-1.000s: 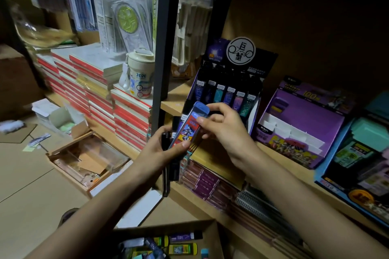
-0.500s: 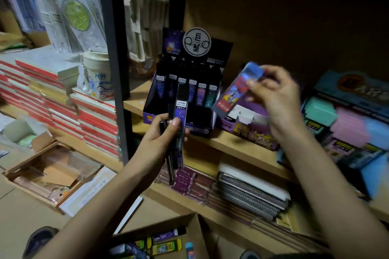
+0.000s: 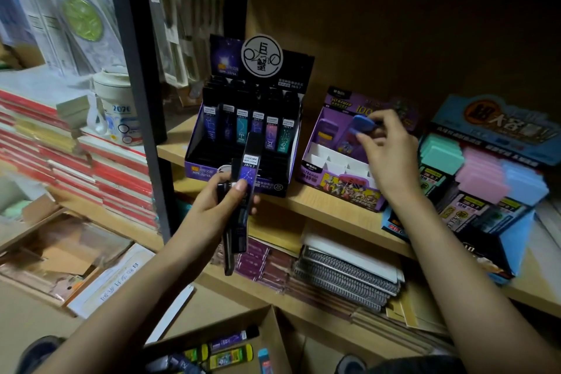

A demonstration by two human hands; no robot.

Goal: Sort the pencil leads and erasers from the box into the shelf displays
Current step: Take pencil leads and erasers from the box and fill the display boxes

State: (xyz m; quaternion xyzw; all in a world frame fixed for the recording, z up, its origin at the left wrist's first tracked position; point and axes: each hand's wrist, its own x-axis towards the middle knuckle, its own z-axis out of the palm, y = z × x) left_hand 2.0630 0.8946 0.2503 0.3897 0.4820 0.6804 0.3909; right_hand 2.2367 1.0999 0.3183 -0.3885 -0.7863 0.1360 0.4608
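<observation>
Head view: left hand (image 3: pixel 224 206) raised before the shelf (image 3: pixel 321 206), fingers (image 3: pixel 241 188) curled round at least two dark lead cases (image 3: pixel 250 167), held upright. Right hand (image 3: pixel 387 158) reaches over the purple display (image 3: pixel 343 188), fingertips pinching one blue-capped eraser (image 3: pixel 362 127) above its back slots. Black display (image 3: pixel 274 187) alongside: six cases in the front row. Open box (image 3: pixel 285 343) below.

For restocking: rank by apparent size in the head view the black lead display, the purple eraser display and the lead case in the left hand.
1. Black lead display.
2. Purple eraser display, partly hidden by the right hand and its eraser.
3. Lead case in the left hand, smallest though nearest the camera.
</observation>
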